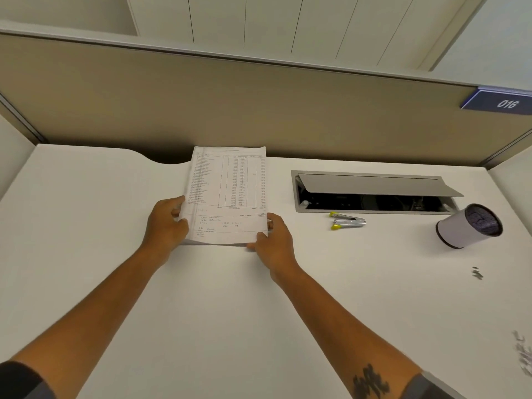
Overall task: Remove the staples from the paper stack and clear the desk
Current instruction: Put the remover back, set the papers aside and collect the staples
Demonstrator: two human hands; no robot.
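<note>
Stack (227, 197), near the desk's (115, 283) far edge, pinched by both hands (167, 223) (273, 237); loose sheets could fan or slip.

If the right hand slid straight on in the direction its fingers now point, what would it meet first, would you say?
The right hand points up-left and already grips the paper stack at its near right corner, so the stack comes first; beyond it, probably the left hand.

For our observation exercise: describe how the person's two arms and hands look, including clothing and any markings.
Both forearms are bare, and so are the left hand and right hand, with no gloves, rings or watch in sight. Short dark grey sleeves end near the elbows. The right forearm carries a dark tattoo just below its sleeve.
</note>
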